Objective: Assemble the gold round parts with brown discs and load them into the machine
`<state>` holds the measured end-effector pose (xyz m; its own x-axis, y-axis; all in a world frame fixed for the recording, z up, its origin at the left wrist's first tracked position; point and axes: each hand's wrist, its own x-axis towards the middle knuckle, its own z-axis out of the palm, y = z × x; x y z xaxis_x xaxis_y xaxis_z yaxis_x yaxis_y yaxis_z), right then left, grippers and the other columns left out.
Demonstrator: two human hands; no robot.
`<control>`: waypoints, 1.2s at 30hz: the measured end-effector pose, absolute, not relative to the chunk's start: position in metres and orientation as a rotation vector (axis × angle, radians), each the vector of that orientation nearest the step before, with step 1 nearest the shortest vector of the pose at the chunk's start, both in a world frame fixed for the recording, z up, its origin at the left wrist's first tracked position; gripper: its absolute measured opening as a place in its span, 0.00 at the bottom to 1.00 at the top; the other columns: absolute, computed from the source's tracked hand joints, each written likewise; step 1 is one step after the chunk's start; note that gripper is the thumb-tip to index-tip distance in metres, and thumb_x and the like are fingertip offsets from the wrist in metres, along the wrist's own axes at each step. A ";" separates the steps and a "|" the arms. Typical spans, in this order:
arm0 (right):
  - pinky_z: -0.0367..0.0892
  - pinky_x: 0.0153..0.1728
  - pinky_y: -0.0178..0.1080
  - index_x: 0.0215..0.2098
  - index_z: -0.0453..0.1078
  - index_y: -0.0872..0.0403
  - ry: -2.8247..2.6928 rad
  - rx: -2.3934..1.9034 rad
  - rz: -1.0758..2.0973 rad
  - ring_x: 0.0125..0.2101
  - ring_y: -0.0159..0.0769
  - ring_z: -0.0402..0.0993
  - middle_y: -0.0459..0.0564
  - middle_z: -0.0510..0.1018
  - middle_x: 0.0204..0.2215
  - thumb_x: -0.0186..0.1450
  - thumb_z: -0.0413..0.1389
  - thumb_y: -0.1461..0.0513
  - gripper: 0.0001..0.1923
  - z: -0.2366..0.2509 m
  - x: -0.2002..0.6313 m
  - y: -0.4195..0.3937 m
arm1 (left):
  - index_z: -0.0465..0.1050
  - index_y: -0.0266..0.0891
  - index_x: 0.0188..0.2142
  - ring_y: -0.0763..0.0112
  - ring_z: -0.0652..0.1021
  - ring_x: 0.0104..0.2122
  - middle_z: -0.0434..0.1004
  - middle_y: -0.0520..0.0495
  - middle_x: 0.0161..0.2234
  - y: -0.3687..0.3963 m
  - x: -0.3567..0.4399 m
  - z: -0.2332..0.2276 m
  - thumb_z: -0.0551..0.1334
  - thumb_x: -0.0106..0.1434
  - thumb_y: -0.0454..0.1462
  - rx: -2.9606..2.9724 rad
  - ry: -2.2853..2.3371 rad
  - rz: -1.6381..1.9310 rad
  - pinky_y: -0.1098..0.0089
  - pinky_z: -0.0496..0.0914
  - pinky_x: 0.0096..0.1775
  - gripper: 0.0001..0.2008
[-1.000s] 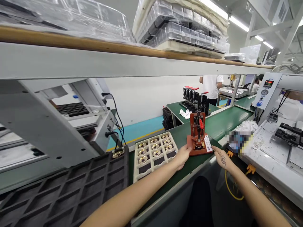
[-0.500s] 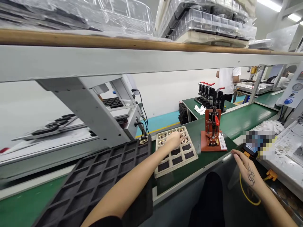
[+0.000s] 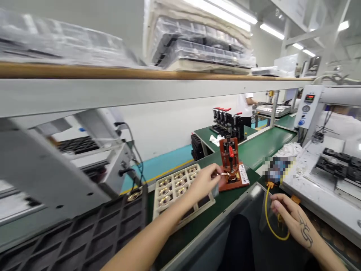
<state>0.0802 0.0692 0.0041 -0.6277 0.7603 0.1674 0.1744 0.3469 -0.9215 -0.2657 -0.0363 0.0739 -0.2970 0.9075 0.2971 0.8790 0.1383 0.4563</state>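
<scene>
My left hand [image 3: 207,181] is closed in a pinch on a small shiny metal part [image 3: 225,174], partly hidden by the fingers. The part is beside the red-brown toggle press [image 3: 229,150], which has a red-tipped lever; whether they touch I cannot tell. Under my left forearm lies a cream tray [image 3: 156,205] with gold-coloured ring-shaped parts [image 3: 180,182] in several of its pockets. My right hand [image 3: 290,216] hangs open with loosely bent fingers, near a yellow cable [image 3: 267,214], and holds nothing.
A black compartment tray [image 3: 113,229] lies at the left, one gold-coloured part [image 3: 134,195] at its far corner. Overhead runs a shelf [image 3: 126,92] with wrapped trays. At the right stands a white machine [image 3: 308,107], a blurred-out device [image 3: 278,171] before it. Beyond, a person [image 3: 244,105] stands near black clamps [image 3: 225,122].
My left hand has moved right from the cream tray to the press, carrying a small metal part. My right hand has lowered and its fingers have bent. The view has turned right.
</scene>
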 end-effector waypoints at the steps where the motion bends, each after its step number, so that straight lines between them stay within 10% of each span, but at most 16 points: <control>1: 0.78 0.46 0.46 0.54 0.74 0.50 -1.976 -0.770 1.284 0.41 0.46 0.82 0.54 0.83 0.41 0.74 0.54 0.44 0.22 0.014 0.081 0.066 | 0.73 0.42 0.40 0.64 0.83 0.42 0.82 0.47 0.41 -0.032 -0.242 0.079 0.59 0.69 0.31 2.060 2.132 0.996 0.67 0.77 0.46 0.06; 7: 0.77 0.35 0.39 0.64 0.68 0.49 -1.882 -0.591 1.330 0.34 0.37 0.77 0.48 0.79 0.39 0.64 0.70 0.52 0.33 0.071 0.100 0.050 | 0.73 0.37 0.52 0.59 0.83 0.48 0.83 0.36 0.47 -0.002 -0.122 0.098 0.54 0.78 0.31 3.068 1.056 1.223 0.61 0.80 0.50 0.10; 21: 0.74 0.31 0.39 0.51 0.77 0.51 -1.682 -1.122 0.593 0.28 0.37 0.75 0.46 0.78 0.31 0.65 0.66 0.56 0.18 0.077 0.261 0.072 | 0.64 0.44 0.65 0.54 0.79 0.59 0.76 0.36 0.59 0.110 0.012 0.123 0.62 0.75 0.39 2.788 0.800 1.136 0.56 0.77 0.58 0.22; 36: 0.75 0.29 0.41 0.56 0.76 0.51 -1.435 -1.488 0.327 0.30 0.41 0.77 0.49 0.79 0.32 0.67 0.65 0.47 0.25 0.087 0.403 0.006 | 0.85 0.38 0.33 0.55 0.83 0.38 0.87 0.43 0.35 0.328 0.225 0.160 0.76 0.54 0.54 2.687 1.125 -0.004 0.66 0.73 0.41 0.21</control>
